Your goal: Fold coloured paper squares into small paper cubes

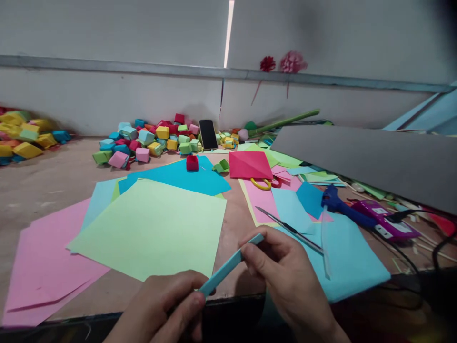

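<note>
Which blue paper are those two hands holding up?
The narrow light-blue paper strip, pinched by the left hand and the right hand. The wide, flat blue paper sheets lie on the brown tabletop instead.

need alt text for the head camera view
A person's left hand and right hand hold a narrow light-blue paper strip, one near each end, at a brown table. Across it are a large pale-green paper sheet, pink paper sheets and a blue glue gun, with a heap of small multicoloured paper boxes and a black-screened phone farther back.
</note>
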{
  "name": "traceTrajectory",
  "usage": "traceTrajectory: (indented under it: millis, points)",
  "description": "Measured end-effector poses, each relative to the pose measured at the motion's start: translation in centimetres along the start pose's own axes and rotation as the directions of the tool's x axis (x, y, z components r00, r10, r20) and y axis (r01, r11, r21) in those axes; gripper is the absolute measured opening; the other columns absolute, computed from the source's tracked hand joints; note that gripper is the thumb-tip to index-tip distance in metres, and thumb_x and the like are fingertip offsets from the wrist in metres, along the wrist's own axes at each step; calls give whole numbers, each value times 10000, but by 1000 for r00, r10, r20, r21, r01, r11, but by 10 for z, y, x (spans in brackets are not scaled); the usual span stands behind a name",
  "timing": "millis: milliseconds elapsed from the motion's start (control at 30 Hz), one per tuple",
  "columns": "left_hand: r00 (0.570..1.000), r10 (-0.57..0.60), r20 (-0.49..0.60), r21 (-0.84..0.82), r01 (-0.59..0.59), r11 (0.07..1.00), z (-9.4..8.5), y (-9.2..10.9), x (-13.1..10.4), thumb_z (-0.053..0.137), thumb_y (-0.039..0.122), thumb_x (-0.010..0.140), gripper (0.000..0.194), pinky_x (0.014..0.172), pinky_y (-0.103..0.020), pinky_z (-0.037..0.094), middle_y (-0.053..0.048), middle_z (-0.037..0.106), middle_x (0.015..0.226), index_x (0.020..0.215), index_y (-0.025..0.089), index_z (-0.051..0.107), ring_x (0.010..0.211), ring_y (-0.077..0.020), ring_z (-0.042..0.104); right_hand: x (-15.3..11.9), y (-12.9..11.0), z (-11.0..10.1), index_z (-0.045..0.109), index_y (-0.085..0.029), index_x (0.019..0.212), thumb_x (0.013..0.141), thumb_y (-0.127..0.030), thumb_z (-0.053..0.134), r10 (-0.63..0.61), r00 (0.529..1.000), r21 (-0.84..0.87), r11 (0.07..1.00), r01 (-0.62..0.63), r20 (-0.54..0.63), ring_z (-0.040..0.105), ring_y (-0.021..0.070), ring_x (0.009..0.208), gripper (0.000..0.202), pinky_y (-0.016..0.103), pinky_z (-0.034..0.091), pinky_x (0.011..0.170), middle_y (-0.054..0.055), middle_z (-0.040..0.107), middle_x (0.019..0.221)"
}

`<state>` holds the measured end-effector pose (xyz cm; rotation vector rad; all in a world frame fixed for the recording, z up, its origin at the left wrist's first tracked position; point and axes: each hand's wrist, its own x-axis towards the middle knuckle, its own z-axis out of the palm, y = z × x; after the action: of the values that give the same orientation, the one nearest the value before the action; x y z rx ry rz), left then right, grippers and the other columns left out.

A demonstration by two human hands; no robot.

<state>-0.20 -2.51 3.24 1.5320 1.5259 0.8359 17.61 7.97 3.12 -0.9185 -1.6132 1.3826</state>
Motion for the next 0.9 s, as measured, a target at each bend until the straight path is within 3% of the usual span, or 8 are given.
traceTrajectory:
  millis: [100,200,333,433,567,667,800,900]
  points:
    - [996,48,-80,215,-30,976,-9,-10,7,431,395,917,302,548,-206,454,5,688,649,769,244,646,605,-156,638,-1,11,-2,703,-204,794,782,-275,724,-110,975,46,992,121,-194,538,93,509,75,194,457,430,-19,622,626]
    - [956,-34,-292,267,116,957,-16,-19,11,491,428,887,272,525,-224,450,1,675,645,778,236,650,581,-169,616,-8,17,-7,732,-264,933,793,-134,682,-485,801,-229,874,429,-350,664,172,731,198,267,564,543,29,707,890]
    - [985,-129,-117,-220,101,970,-3,-11,18,506,513,873,358,607,-230,456,-29,654,764,814,196,662,711,-163,596,-23,28,-7,637,-253,1230,822,-98,620,-790,611,-601,471,646,38,677,215,951,436,330,603,786,59,677,1175]
    - [962,-271,39,-670,226,707,15,-1,27,587,528,830,381,471,-178,307,47,454,554,701,170,565,505,-77,392,-28,37,0,538,-200,1338,861,-121,585,-773,585,-524,401,751,247,674,208,987,486,305,604,794,85,663,1211]
    - [929,-355,109,-830,281,481,26,1,32,713,454,747,353,447,-171,240,80,394,528,704,177,499,462,-49,299,-25,35,8,615,-192,1247,812,-23,614,-728,656,-460,521,719,199,664,192,1003,466,291,580,838,96,671,1168]
    - [943,-333,-16,-686,232,690,23,0,26,626,477,815,331,455,-201,282,62,417,533,699,188,515,465,-74,350,-22,21,11,708,-208,1061,784,-10,631,-652,754,-401,671,624,82,680,147,832,349,218,577,694,54,700,946]
    - [806,177,-565,124,-129,984,11,2,13,704,399,764,201,625,-289,428,-14,569,728,739,214,629,700,-174,538,-15,7,13,718,-213,808,767,-120,687,-330,942,-186,931,313,-63,647,123,640,106,186,523,536,4,675,715]
    - [758,400,-515,402,-199,894,2,4,7,786,399,676,241,699,-307,467,-21,638,831,835,252,679,793,-206,582,-11,9,13,693,-205,799,758,-229,724,10,998,139,990,-2,-60,576,95,488,57,171,450,429,-30,617,573]
